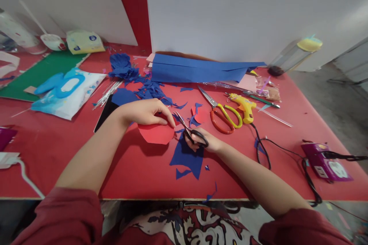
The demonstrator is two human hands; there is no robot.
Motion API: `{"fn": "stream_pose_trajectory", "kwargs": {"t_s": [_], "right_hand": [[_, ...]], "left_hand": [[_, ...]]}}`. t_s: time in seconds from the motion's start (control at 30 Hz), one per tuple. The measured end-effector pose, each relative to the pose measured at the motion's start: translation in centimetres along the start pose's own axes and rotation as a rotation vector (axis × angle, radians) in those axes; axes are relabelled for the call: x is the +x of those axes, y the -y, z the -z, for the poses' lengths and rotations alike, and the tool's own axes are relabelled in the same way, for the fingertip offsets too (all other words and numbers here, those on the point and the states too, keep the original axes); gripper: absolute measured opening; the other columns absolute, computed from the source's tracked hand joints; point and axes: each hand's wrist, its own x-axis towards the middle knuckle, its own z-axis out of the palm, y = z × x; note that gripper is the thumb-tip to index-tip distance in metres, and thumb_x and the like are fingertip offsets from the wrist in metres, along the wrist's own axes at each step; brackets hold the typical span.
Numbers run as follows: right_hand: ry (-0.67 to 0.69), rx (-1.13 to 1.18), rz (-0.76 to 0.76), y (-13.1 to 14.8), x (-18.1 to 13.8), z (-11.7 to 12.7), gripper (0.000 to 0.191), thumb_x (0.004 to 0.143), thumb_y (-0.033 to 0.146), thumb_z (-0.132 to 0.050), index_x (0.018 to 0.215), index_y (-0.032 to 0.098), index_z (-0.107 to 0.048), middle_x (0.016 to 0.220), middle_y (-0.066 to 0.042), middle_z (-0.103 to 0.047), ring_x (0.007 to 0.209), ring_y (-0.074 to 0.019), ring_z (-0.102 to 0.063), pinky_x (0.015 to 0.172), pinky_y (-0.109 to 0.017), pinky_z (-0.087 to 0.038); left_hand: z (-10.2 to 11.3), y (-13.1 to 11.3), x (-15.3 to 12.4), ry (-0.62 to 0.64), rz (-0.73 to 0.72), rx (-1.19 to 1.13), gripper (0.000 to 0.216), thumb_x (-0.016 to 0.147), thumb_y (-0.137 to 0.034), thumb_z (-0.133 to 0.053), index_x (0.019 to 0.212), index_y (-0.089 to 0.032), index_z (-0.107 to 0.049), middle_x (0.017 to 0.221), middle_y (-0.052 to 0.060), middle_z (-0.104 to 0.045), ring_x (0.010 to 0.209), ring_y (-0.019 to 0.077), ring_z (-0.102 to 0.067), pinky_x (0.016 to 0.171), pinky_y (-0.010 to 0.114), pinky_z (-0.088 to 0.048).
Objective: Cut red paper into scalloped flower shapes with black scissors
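My left hand (148, 112) pinches a piece of red paper (157, 134) with a rounded lower edge, held a little above the table. Black-handled scissors (198, 137) are in my right hand (211, 141), fingers through the loops, blades pointing up and left just right of the red paper. Below them lies a blue paper piece (186, 157) with jagged edges. Cut blue scraps (152, 89) are heaped beyond my left hand, and a small red paper scrap (198, 114) rests past the scissors' tips.
Large scissors (225, 116) with red and yellow handles lie beside a yellow glue gun (244, 107). Its cord runs near a purple power strip (323, 160). Folded blue paper (198, 69) lies at the back. A wipes pack (67, 91) and green board (43, 72) are left.
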Motion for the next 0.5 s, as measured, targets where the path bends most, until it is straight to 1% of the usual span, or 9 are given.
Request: {"fn": "stream_pose_trajectory", "kwargs": {"t_s": [0.13, 0.3, 0.4, 0.5], "right_hand": [[-0.012, 0.022, -0.017, 0.23, -0.09, -0.04, 0.054, 0.072, 0.067, -0.057, 0.059, 0.016, -0.046, 0.043, 0.007, -0.038, 0.037, -0.0054, -0.034, 0.038, -0.02, -0.033], [-0.042, 0.021, -0.055, 0.3, -0.01, -0.24, 0.055, 0.07, 0.067, -0.059, 0.054, 0.017, -0.042, 0.04, 0.008, -0.037, 0.033, -0.0042, -0.031, 0.034, -0.02, -0.028], [-0.061, 0.03, -0.073, 0.19, 0.06, -0.32, 0.056, 0.069, 0.068, -0.059, 0.054, 0.017, -0.042, 0.039, 0.008, -0.036, 0.032, -0.004, -0.029, 0.034, -0.02, -0.028], [-0.073, 0.032, -0.033, 0.1, 0.11, -0.36, 0.055, 0.068, 0.068, -0.059, 0.055, 0.016, -0.045, 0.04, 0.007, -0.039, 0.033, -0.0049, -0.032, 0.036, -0.021, -0.029]], "left_hand": [[0.14, 0.22, -0.08, 0.015, 0.005, 0.001, 0.026, 0.081, -0.012, -0.051, 0.093, -0.022, -0.072, 0.094, -0.002, -0.074, 0.083, 0.0103, -0.067, 0.074, 0.016, -0.044], [0.38, 0.23, 0.01, 0.059, 0.023, 0.002, 0.027, 0.081, -0.009, -0.051, 0.094, -0.019, -0.072, 0.095, 0.0, -0.074, 0.085, 0.0099, -0.066, 0.074, 0.014, -0.043], [0.49, 0.29, -0.05, 0.086, 0.044, -0.003, 0.027, 0.082, -0.01, -0.051, 0.097, -0.019, -0.071, 0.099, 0.001, -0.073, 0.085, 0.0103, -0.066, 0.075, 0.015, -0.042], [0.46, 0.35, -0.15, 0.083, 0.057, -0.006, 0.028, 0.082, -0.011, -0.05, 0.097, -0.02, -0.072, 0.102, 0.001, -0.073, 0.083, 0.0104, -0.065, 0.075, 0.015, -0.042]]}}
